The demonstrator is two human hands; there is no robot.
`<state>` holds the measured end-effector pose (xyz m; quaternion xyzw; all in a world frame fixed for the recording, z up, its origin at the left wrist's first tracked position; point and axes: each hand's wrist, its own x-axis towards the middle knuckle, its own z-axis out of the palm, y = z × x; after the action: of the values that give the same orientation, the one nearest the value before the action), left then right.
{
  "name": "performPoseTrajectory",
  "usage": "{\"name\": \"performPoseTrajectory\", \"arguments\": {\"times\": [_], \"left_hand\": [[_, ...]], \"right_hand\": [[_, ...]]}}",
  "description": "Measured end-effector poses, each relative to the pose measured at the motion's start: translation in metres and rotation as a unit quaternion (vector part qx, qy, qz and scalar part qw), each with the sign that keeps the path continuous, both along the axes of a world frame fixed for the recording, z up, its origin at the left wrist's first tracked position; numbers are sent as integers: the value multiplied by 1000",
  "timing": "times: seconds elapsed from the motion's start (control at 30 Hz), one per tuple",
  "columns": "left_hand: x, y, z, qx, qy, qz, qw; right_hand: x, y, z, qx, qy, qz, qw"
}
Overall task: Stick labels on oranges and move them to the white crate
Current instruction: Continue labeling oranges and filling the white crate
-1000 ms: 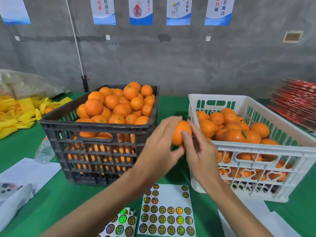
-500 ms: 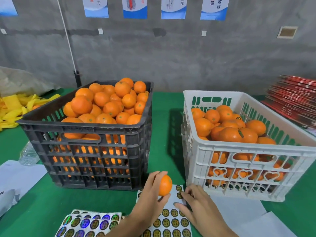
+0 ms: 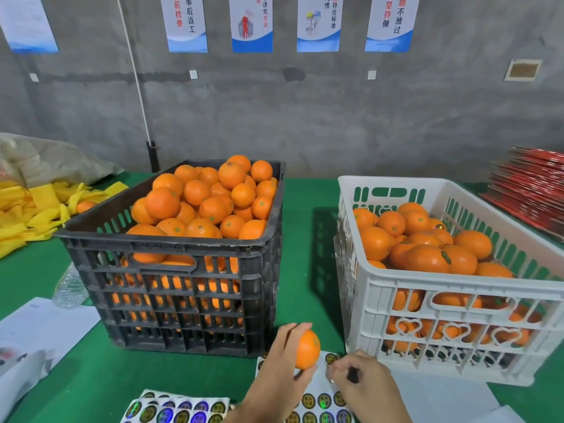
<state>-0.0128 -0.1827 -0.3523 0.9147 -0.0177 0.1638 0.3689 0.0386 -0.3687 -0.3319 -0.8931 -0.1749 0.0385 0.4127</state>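
Holding one orange [image 3: 306,349] in the head view, the left hand [image 3: 282,366] has its fingers curled over the top of the fruit and the thumb under its lower edge, so the orange sits cupped at the fingertips with its right face exposed. The grip is moderately wide, no wider than the fruit itself. Judged from its look, the orange is firm, round and fairly light, with a smooth, slightly waxy skin that could roll or slip in a loose hold; a cupped hold across its widest part, as here, leaves bare skin free for a label and needs no hard squeeze.

Just right of that grip, the right hand [image 3: 361,381] is bent down over the label sheet [image 3: 320,392], fingers drawn close together at a round label [image 3: 331,358] near the sheet's top edge. The image is blurred there; whether the fingertips have a label pinched or only touch the sheet cannot be told. The labels are thin and flexible and, by judgement, should be lifted at an edge.

Beyond and right of both hands stands the white crate [image 3: 457,288], holding many oranges. Beyond and left of the left hand stands the black crate [image 3: 183,270], heaped with oranges. A second sheet of labels [image 3: 177,410] lies below and left of the left hand.
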Motion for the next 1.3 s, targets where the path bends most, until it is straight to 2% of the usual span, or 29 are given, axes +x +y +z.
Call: {"name": "performPoseTrajectory", "arguments": {"times": [0.17,0.27,0.4,0.53,0.63,0.77,0.87,0.93,1.0,1.07,1.13,1.23,1.3], "left_hand": [[-3,3,2,4,9,-5,1000],[-5,4,4,4,20,-4,1000],[-5,4,4,0,35,-2,999],[-5,4,6,-33,48,-3,998],[-5,5,15,-74,38,-1,997],[-2,4,54,-113,-15,-8,993],[3,6,100,-126,-40,-7,991],[7,10,133,-116,-57,-1,992],[11,14,167,-87,-88,8,992],[16,15,197,-37,-126,24,991],[19,11,219,14,-139,41,989],[21,4,235,54,-146,82,984],[23,3,243,54,-169,85,980]], "right_hand": [[2,-1,1,-33,-18,6,999],[-2,-4,-1,-65,-96,20,993],[-7,-9,0,-152,-205,87,963],[-15,0,17,-93,-202,33,974],[-19,12,41,-72,-275,-13,959],[-19,34,81,-98,-369,5,924],[-14,45,112,-8,-380,27,924],[-10,46,138,68,-367,40,927],[-6,44,165,81,-407,43,909],[-5,44,187,17,-479,24,877],[-7,45,203,-62,-506,-17,860],[-7,49,220,-109,-464,-49,878],[0,50,227,-50,-409,-17,911]]}}
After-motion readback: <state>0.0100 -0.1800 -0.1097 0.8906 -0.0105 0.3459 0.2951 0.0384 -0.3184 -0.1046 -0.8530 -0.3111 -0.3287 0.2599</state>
